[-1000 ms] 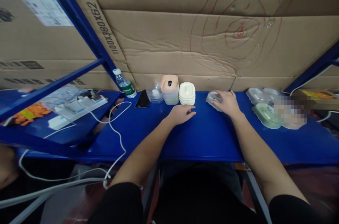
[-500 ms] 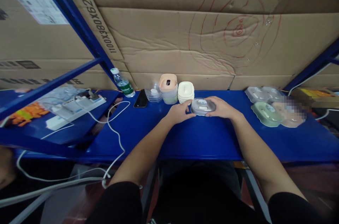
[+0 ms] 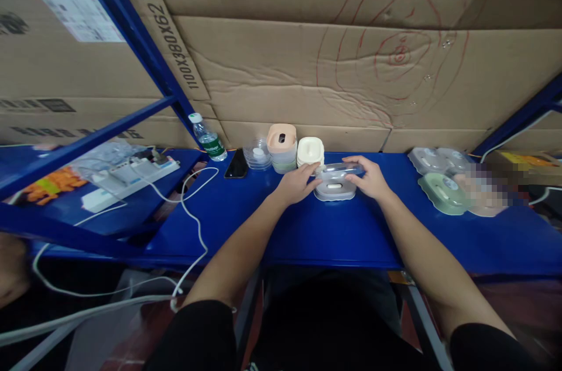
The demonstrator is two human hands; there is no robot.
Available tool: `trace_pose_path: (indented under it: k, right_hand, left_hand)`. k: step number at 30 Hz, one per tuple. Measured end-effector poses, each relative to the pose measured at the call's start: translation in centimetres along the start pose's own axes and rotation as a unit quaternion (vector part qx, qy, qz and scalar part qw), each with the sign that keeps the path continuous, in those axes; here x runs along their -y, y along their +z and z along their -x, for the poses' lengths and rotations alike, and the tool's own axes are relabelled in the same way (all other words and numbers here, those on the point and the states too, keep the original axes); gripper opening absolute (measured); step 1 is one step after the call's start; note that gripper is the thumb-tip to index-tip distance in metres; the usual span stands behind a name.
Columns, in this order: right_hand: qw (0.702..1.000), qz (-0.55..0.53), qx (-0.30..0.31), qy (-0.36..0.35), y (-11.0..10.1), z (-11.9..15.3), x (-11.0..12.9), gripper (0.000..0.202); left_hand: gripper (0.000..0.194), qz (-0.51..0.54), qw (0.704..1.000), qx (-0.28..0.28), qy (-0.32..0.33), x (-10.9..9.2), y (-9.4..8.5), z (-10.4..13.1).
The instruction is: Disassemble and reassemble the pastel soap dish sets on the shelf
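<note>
A clear plastic cover (image 3: pixel 340 170) is tilted up over a pale grey container (image 3: pixel 334 189) on the blue table. My left hand (image 3: pixel 299 182) grips the cover's left end, and my right hand (image 3: pixel 367 177) has its right end between thumb and fingers. The container's lower part shows below the cover, with a small white piece on top. Just behind my left hand stands a stack of cream containers (image 3: pixel 310 150). Left of that are a peach-topped stack (image 3: pixel 281 140) and a stack of clear covers (image 3: pixel 257 155).
A black phone (image 3: pixel 237 164) and a water bottle (image 3: pixel 211 141) are at the back left. White cables cross the table's left part by a power strip (image 3: pixel 132 184). Covered containers (image 3: pixel 444 193) sit at the right. Cardboard stands behind.
The clear cover has come up off the grey container, held in both hands, and now tilts above it. The camera view has shifted slightly.
</note>
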State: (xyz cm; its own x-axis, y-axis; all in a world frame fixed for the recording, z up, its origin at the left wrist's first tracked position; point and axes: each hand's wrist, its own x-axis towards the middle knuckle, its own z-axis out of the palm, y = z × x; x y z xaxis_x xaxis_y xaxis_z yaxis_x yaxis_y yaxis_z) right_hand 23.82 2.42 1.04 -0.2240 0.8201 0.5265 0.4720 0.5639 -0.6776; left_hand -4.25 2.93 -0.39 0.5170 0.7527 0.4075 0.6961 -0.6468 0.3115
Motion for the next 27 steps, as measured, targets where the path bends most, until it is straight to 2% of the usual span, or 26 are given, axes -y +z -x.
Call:
trace_pose_path:
  k: [3, 7, 11, 14, 16, 18, 21, 24, 27]
  right_hand:
    - [0.996, -0.032, -0.075, 0.047, 0.6, 0.2, 0.6, 0.056]
    - [0.977, -0.121, -0.120, 0.126, 1.0, 0.0, 1.2, 0.055]
    - [0.959, -0.184, -0.138, 0.168, 0.7, -0.6, 1.3, 0.054]
    - [0.955, -0.204, -0.113, 0.182, 0.6, -0.8, 1.2, 0.054]
    - [0.956, -0.219, -0.099, 0.166, 0.6, -0.8, 1.0, 0.056]
    - [0.959, -0.233, -0.094, 0.132, 0.7, -0.7, 0.8, 0.060]
    - [0.966, -0.213, -0.113, 0.091, 0.6, -0.7, 0.1, 0.064]
    - [0.980, -0.128, -0.131, 0.080, 0.4, -0.7, -1.1, 0.063]
    - [0.991, -0.031, -0.108, 0.076, 0.3, -0.7, -2.4, 0.062]
  left_hand:
    - [0.050, -0.026, 0.997, -0.060, 0.034, -0.6, -0.4, 0.0]
    - [0.054, -0.035, 0.987, -0.111, 0.109, -1.5, -0.8, 0.2]
    - [0.045, -0.040, 0.977, -0.093, 0.187, -2.1, -1.3, 0.2]
    - [0.039, -0.045, 0.979, -0.073, 0.186, -1.9, -1.4, -0.1]
    - [0.038, -0.045, 0.982, -0.072, 0.169, -1.6, -1.3, -0.2]
    - [0.039, -0.045, 0.985, -0.096, 0.136, -0.9, -1.3, -0.4]
    - [0.039, -0.049, 0.977, -0.204, 0.046, 1.0, -2.1, -0.4]
    - [0.034, -0.047, 0.932, -0.349, -0.083, 3.8, -3.9, 0.1]
    - [0.029, -0.048, 0.890, -0.409, -0.195, 6.6, -5.7, 0.8]
